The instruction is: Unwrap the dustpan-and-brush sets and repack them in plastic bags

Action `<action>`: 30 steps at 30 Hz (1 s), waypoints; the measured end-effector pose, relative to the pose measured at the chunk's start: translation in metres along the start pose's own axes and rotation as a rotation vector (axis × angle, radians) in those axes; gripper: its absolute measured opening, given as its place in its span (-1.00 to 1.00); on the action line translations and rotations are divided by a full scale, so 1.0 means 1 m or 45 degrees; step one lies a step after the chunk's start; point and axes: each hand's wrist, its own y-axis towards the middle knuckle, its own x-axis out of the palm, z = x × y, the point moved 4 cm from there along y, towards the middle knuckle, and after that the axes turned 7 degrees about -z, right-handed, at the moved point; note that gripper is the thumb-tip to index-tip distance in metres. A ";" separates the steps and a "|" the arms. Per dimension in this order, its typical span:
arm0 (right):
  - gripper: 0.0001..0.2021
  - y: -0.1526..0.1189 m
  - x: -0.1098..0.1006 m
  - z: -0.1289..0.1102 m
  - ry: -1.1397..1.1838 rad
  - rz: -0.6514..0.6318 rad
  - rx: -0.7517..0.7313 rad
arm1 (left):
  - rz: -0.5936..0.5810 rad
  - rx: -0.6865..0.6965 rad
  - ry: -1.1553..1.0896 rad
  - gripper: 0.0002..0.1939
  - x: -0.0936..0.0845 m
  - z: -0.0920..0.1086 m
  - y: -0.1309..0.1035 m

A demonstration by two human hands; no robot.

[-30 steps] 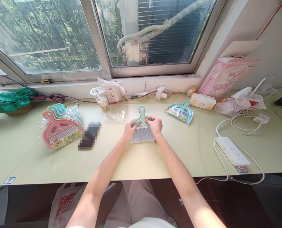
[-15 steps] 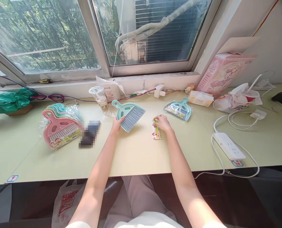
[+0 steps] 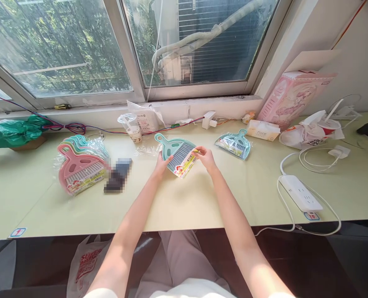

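Note:
A mint green dustpan with a grey-bristled brush point(image 3: 175, 150) is gripped at its lower left edge by my left hand point(image 3: 163, 164). My right hand point(image 3: 204, 157) pinches the upper right end of a printed label card point(image 3: 185, 166), which lies across the bristle ends. To the right, a bagged green dustpan set point(image 3: 235, 145) rests on the table. A stack of bagged dustpan sets, with a pink one point(image 3: 80, 167) in front, sits at the left. Between that stack and my left arm is a dark pixelated object point(image 3: 117, 175).
On the table point(image 3: 184, 207), a drink cup point(image 3: 132, 130) and a plastic packet point(image 3: 147, 118) stand by the window. At the right are a tissue pack point(image 3: 262, 129), a pink box point(image 3: 295, 97), a white bag and a power strip point(image 3: 300, 193) with cables. A green bag point(image 3: 15, 131) lies far left.
My right hand has lifted the label card off the table and brought it left onto the brush bristles. The dustpan in my left hand has shifted slightly right.

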 end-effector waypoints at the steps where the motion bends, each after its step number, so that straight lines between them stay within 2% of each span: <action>1: -0.71 0.000 0.002 0.000 -0.070 0.116 -0.011 | -0.049 -0.017 0.002 -0.29 0.007 -0.002 -0.001; 3: -0.76 -0.003 0.006 0.002 -0.261 0.278 -0.001 | -0.121 -0.046 0.003 -0.26 0.018 -0.005 -0.004; 7: -0.81 -0.010 0.010 0.002 -0.615 0.391 0.037 | -0.143 -0.114 0.065 -0.20 0.029 -0.007 -0.007; 9: -0.77 -0.013 0.009 -0.001 -0.715 0.457 0.011 | -0.122 -0.124 0.075 -0.21 0.029 -0.006 -0.008; 11: -0.62 -0.015 0.010 -0.003 -0.733 0.556 -0.056 | -0.078 -0.095 0.063 -0.23 0.025 -0.004 -0.007; 13: -0.43 -0.014 0.013 0.001 -0.637 0.619 -0.087 | -0.021 -0.046 0.054 -0.23 0.020 -0.002 -0.006; 14: -0.38 -0.013 0.015 0.006 -0.531 0.589 -0.064 | 0.007 -0.021 0.052 -0.23 0.016 -0.002 -0.005; 15: -0.35 -0.010 0.020 0.013 -0.388 0.507 -0.018 | 0.032 0.003 0.051 -0.22 0.013 -0.001 -0.004; 18: -0.43 -0.002 0.039 0.035 0.129 0.106 0.152 | 0.074 0.050 0.060 -0.19 0.007 0.000 -0.002; 20: -0.51 0.000 0.045 0.044 0.392 -0.028 0.224 | 0.063 0.059 0.074 -0.21 0.006 0.002 -0.001; 22: -0.56 0.001 0.044 0.048 0.540 -0.014 0.256 | 0.020 0.035 0.097 -0.37 0.005 0.004 0.000; 24: -0.59 0.002 0.038 0.048 0.602 0.031 0.259 | 0.056 0.048 0.225 -0.54 -0.001 0.008 0.002; 28: -0.64 0.004 0.024 0.047 0.650 0.125 0.280 | 0.385 0.280 0.929 -0.57 -0.025 0.024 0.001; 30: -0.66 0.004 0.021 0.048 0.684 0.163 0.313 | 0.425 0.271 1.282 -0.61 -0.033 0.026 0.001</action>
